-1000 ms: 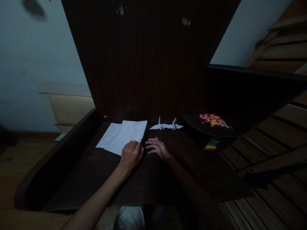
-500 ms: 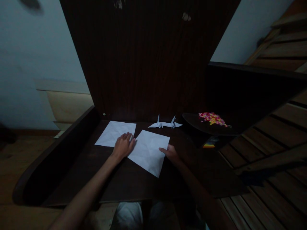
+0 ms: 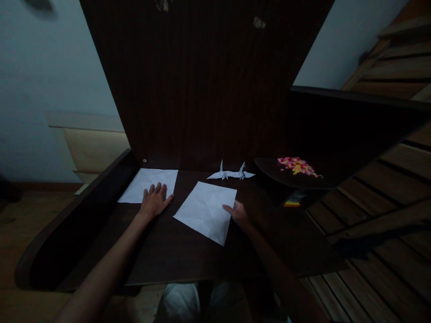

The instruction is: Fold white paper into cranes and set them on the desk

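Observation:
On the dark wooden desk [image 3: 161, 251], my left hand [image 3: 156, 200] lies with fingers spread over the near right part of a white sheet of paper [image 3: 138, 181]. My right hand [image 3: 237, 213] pinches the right edge of a second white sheet [image 3: 207, 208], thumb on top and fingers underneath. Faint creases run across this sheet, and it is turned at an angle. Behind it, two folded white paper cranes [image 3: 232, 174] stand side by side against the back panel, seeming to touch or be joined.
Small pink, red and yellow pieces [image 3: 298, 166] lie heaped on a raised corner shelf [image 3: 269, 172] at the right. Below it sits a small item with a rainbow-coloured edge [image 3: 292, 203]. A raised side board [image 3: 74, 215] borders the desk's left end.
My left hand has moved left, and the left sheet has slid left with it, away from the second sheet. My right hand keeps its pinch, almost unmoved.

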